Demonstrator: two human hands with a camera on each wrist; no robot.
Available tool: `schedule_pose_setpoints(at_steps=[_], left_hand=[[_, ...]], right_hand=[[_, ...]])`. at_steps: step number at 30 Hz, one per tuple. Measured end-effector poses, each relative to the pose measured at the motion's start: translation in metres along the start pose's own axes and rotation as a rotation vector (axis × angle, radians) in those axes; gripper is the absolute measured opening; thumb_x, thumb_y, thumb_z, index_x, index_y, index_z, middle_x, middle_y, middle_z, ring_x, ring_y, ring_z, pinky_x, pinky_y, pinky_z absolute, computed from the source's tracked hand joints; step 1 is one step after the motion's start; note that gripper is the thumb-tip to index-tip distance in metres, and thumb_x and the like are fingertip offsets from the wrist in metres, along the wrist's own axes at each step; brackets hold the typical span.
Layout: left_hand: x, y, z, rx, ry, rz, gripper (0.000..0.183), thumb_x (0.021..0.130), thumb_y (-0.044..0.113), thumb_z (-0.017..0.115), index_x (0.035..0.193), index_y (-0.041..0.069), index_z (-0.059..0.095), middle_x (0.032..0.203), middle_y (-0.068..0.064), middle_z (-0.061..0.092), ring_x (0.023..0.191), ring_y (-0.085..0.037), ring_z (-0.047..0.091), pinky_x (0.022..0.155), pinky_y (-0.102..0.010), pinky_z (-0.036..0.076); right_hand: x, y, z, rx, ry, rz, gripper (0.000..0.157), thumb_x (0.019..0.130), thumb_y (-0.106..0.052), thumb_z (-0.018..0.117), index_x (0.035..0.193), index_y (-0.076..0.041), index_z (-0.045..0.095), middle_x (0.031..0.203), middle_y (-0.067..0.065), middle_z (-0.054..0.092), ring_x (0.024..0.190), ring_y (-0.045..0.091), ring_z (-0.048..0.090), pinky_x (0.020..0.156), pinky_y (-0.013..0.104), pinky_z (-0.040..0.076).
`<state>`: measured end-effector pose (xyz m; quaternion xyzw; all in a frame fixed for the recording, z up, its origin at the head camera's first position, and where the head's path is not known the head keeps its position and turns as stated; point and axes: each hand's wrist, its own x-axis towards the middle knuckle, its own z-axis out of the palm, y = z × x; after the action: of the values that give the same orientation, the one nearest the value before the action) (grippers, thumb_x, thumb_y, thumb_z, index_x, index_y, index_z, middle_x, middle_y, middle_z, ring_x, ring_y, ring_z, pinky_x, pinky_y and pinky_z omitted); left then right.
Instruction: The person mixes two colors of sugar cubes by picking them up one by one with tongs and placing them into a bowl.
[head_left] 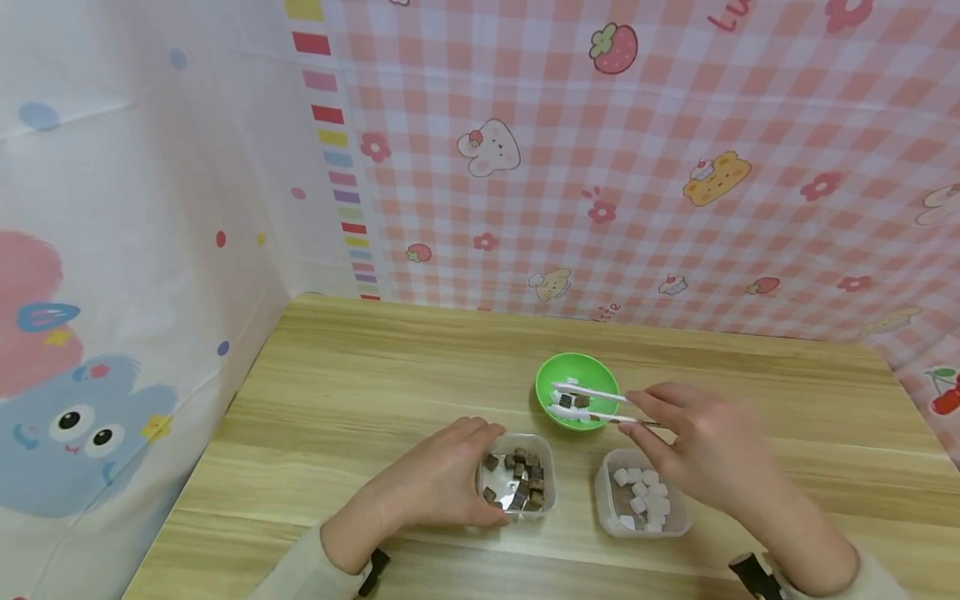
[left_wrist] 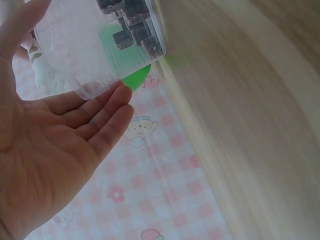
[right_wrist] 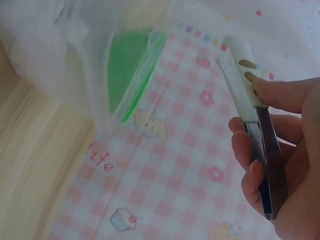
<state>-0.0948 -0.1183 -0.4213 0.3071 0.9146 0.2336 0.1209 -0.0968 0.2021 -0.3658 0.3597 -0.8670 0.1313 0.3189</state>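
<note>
My right hand [head_left: 705, 442] holds a pair of tongs [right_wrist: 257, 100] with white tips and metal arms. In the head view the tips overlap the small green bowl [head_left: 550, 367], spread a little apart; dark and white cubes show in the bowl around them. My left hand [head_left: 438, 479] grips the left side of a clear plastic container [head_left: 553, 496], thumb at the near edge and fingers at the far one. Several dark brown cubes [head_left: 536, 485] lie inside it, mostly toward its right side. The left wrist view shows the fingers along the container's wall.
A second clear container [head_left: 684, 530] with several white cubes [head_left: 657, 505] stands right of the first, below the right forearm. Both are on a wooden table [head_left: 360, 383]. A pink checked cloth [head_left: 427, 183] hangs behind it, a white printed cloth [head_left: 165, 192] at the left.
</note>
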Motion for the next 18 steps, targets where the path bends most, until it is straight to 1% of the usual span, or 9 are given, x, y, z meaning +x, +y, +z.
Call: schedule_pose_setpoints(at_steps=[4, 7, 8, 10, 12, 13, 15, 18], left_hand=[[0.0, -0.001, 0.0, 0.001, 0.003, 0.012, 0.104, 0.069, 0.05, 0.094, 0.15, 0.002, 0.051, 0.14, -0.01, 0.061, 0.129, -0.024, 0.057, 0.112, -0.042, 0.047], [0.0, -0.001, 0.0, 0.003, 0.007, 0.024, 0.103, 0.069, 0.05, 0.094, 0.15, 0.002, 0.052, 0.138, -0.009, 0.062, 0.127, -0.023, 0.057, 0.111, -0.041, 0.048], [0.0, -0.002, -0.001, 0.003, 0.009, 0.029, 0.103, 0.069, 0.05, 0.094, 0.15, 0.002, 0.052, 0.137, -0.009, 0.062, 0.126, -0.022, 0.058, 0.11, -0.04, 0.049], [0.001, -0.002, 0.0, 0.0, 0.014, 0.041, 0.101, 0.069, 0.049, 0.094, 0.149, 0.002, 0.053, 0.135, -0.008, 0.063, 0.123, -0.02, 0.058, 0.108, -0.038, 0.05], [0.001, -0.002, 0.0, -0.003, 0.018, 0.051, 0.1, 0.069, 0.048, 0.095, 0.148, 0.003, 0.054, 0.132, -0.006, 0.064, 0.12, -0.017, 0.058, 0.106, -0.036, 0.051], [0.001, -0.003, 0.0, -0.004, 0.02, 0.055, 0.099, 0.068, 0.048, 0.095, 0.147, 0.003, 0.054, 0.13, -0.005, 0.064, 0.118, -0.016, 0.058, 0.105, -0.035, 0.052], [0.001, -0.003, 0.0, -0.008, 0.022, 0.059, 0.099, 0.068, 0.047, 0.096, 0.147, 0.002, 0.055, 0.129, -0.004, 0.064, 0.116, -0.015, 0.058, 0.103, -0.034, 0.052], [0.001, -0.003, 0.0, -0.012, 0.019, 0.052, 0.101, 0.068, 0.047, 0.096, 0.147, 0.002, 0.054, 0.13, -0.004, 0.064, 0.117, -0.016, 0.059, 0.104, -0.034, 0.052]], right_hand=[[0.002, -0.01, 0.005, 0.023, -0.026, -0.048, 0.062, 0.11, -0.05, 0.044, 0.1, -0.002, 0.082, 0.089, 0.008, 0.076, 0.069, 0.022, 0.074, 0.05, 0.038, 0.057], [0.003, -0.016, 0.01, 0.043, -0.064, -0.065, 0.062, 0.11, -0.05, 0.042, 0.099, -0.005, 0.083, 0.089, 0.005, 0.076, 0.071, 0.019, 0.074, 0.05, 0.036, 0.057], [0.003, -0.018, 0.011, 0.053, -0.08, -0.07, 0.061, 0.11, -0.05, 0.043, 0.1, -0.005, 0.083, 0.089, 0.004, 0.076, 0.071, 0.017, 0.074, 0.051, 0.035, 0.057], [0.004, -0.022, 0.014, 0.066, -0.115, -0.081, 0.046, 0.105, -0.043, 0.057, 0.1, -0.006, 0.083, 0.09, 0.002, 0.076, 0.072, 0.015, 0.073, 0.051, 0.033, 0.057], [0.005, -0.026, 0.018, 0.077, -0.15, -0.099, 0.03, 0.095, -0.035, 0.073, 0.099, -0.007, 0.083, 0.089, 0.001, 0.075, 0.072, 0.013, 0.071, 0.052, 0.03, 0.056], [0.005, -0.028, 0.02, 0.081, -0.167, -0.107, 0.026, 0.089, -0.031, 0.079, 0.099, -0.007, 0.083, 0.089, 0.0, 0.075, 0.071, 0.011, 0.069, 0.053, 0.029, 0.056], [0.007, -0.033, 0.023, 0.079, -0.198, -0.116, 0.028, 0.076, -0.025, 0.087, 0.098, -0.009, 0.082, 0.087, -0.002, 0.073, 0.069, 0.01, 0.066, 0.052, 0.028, 0.053], [0.009, -0.039, 0.028, 0.071, -0.253, -0.117, 0.028, 0.075, -0.025, 0.089, 0.097, -0.01, 0.08, 0.084, -0.005, 0.069, 0.068, 0.009, 0.062, 0.052, 0.028, 0.052]])
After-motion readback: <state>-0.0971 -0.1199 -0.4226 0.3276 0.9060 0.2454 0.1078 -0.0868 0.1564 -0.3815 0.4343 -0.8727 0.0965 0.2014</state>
